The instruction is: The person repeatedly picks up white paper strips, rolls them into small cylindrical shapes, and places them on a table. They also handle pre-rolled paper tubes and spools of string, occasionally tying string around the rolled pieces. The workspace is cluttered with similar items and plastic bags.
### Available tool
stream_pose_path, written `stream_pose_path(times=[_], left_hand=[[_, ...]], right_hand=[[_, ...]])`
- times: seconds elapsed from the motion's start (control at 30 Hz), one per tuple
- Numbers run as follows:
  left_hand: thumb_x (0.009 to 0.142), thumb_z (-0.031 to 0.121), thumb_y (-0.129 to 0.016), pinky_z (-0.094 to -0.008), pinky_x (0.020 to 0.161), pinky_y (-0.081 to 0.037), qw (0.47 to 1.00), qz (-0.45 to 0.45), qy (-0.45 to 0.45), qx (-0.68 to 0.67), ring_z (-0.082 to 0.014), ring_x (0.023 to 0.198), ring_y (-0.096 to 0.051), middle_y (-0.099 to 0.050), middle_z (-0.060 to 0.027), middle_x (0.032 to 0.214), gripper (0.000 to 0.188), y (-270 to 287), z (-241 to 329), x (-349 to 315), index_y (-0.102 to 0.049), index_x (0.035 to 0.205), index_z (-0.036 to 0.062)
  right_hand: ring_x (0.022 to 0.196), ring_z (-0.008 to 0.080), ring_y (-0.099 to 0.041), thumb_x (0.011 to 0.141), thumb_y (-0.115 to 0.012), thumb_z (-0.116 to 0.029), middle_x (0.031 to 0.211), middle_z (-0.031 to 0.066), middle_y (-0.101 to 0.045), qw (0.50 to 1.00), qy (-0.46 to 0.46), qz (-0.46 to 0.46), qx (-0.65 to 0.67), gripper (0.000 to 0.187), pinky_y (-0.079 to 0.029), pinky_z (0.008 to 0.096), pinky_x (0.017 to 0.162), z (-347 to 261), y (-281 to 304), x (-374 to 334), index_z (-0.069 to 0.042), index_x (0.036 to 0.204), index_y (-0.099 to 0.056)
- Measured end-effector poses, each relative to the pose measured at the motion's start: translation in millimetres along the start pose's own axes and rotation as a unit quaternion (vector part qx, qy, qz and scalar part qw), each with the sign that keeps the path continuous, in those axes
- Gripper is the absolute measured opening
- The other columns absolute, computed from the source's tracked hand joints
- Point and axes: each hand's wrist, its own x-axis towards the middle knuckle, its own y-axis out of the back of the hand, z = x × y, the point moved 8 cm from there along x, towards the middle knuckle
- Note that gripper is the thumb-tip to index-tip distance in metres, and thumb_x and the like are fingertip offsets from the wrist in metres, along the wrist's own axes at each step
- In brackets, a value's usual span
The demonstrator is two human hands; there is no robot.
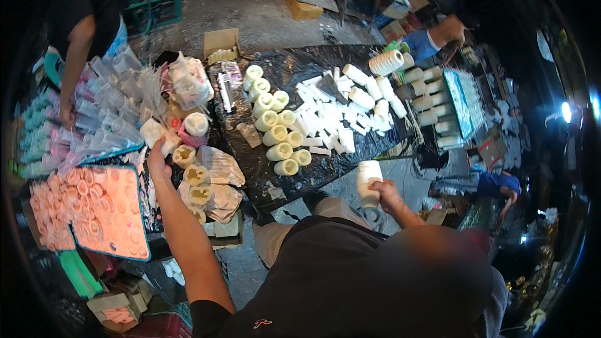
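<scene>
On the right, my right hand [389, 195] is closed round a cream-white cylinder [368, 177] with a slightly waisted shape, held upright in front of my body. My left hand [158, 158] reaches out to the left, its fingers on a crumpled whitish cloth [152, 130]. Just right of that cloth stands a white round tub [196, 124] in pink wrapping. Below it, several pale yellow hollow pieces [198, 174] with scalloped openings form a row. Across the black-covered table [278, 62] stand several yellowish hollow cylinders [275, 135], beside a heap of white blocks [322, 112].
Left are clear tapered tubes [113, 119] and a tray [134, 213] of orange-pink rings. A co-worker's arm [74, 81] reaches into the tubes. Paper-wrapped bundles [222, 181] lie by my left forearm. Other people [501, 188] work at right. White cylinders [360, 97] lie at the table's far right.
</scene>
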Motion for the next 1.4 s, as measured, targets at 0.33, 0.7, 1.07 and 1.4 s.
stream_pose_path(times=[0.33,0.7,1.07,1.4], left_hand=[[0.09,0.012,-0.075,-0.0408,0.09,-0.058,0.995,0.0,-0.087,-0.057,-0.0247,0.104,-0.07,-0.071,-0.0108,0.117,0.04,53.9,15.6,6.7,-0.064,0.127,0.0003],[0.092,0.011,-0.065,-0.0354,0.079,-0.059,0.905,0.145,-0.399,0.004,-0.0261,0.091,-0.071,-0.071,-0.018,0.112,0.038,-58.1,87.6,-357.3,-0.063,0.124,-0.0092],[0.081,0.02,-0.08,-0.0325,0.078,-0.054,0.941,-0.193,-0.077,0.267,-0.0179,0.085,-0.069,-0.075,-0.01,0.099,0.038,-522.7,-349.8,-250.7,-0.072,0.113,-0.0007],[0.075,0.018,-0.079,-0.0441,0.083,-0.054,0.858,-0.102,-0.171,0.473,-0.0389,0.092,-0.07,-0.07,-0.0267,0.099,0.043,-554.4,-328.8,-329.7,-0.062,0.109,-0.0018]], right_hand=[[0.077,0.0345,-0.07,0.077,-0.074,-0.008,0.092,0.0177,-0.069,0.987,-0.064,0.138,0.05,0.032,-0.06,0.052,0.066,83.3,144.6,42.0,0.009,0.103,-0.067],[0.07,0.021,-0.069,0.079,-0.071,-0.018,0.084,0.0122,-0.074,0.918,0.229,0.094,-0.309,0.03,-0.055,0.0366,0.065,-114.3,164.3,235.1,0.001,0.101,-0.076],[0.138,0.0462,-0.044,0.081,-0.068,-0.029,0.157,0.0308,-0.037,0.592,0.51,-0.011,-0.624,0.06,-0.037,0.0548,0.115,-223.7,36.8,385.0,-0.012,0.139,-0.063],[0.125,0.0409,-0.056,0.086,-0.073,-0.024,0.131,0.0237,-0.06,0.792,0.468,-0.037,-0.389,0.041,-0.045,0.0492,0.105,-173.0,173.4,325.0,-0.001,0.12,-0.069]])
